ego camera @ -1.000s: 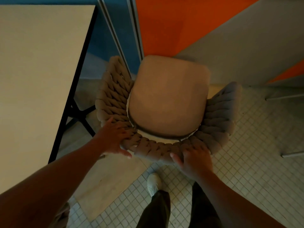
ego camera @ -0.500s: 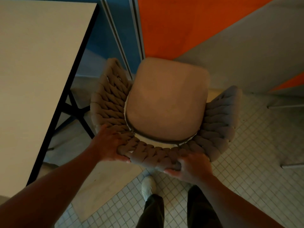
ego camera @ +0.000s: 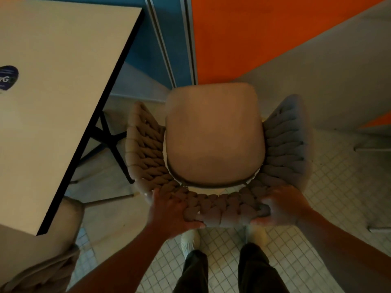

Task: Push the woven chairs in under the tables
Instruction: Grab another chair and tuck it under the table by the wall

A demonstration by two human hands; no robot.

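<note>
Nearest you, your two forearms reach forward over the tiled floor (ego camera: 330,187), and both hands are closed around the near back rim of the woven chair (ego camera: 213,144): your left hand (ego camera: 169,210) wraps the rim's left part with the thumb underneath, your right hand (ego camera: 282,207) clamps the right part, fingers curled over the top. The chair stands just right of the table (ego camera: 53,81), not under it, its seat cushion facing the orange wall (ego camera: 264,28) beyond.
</note>
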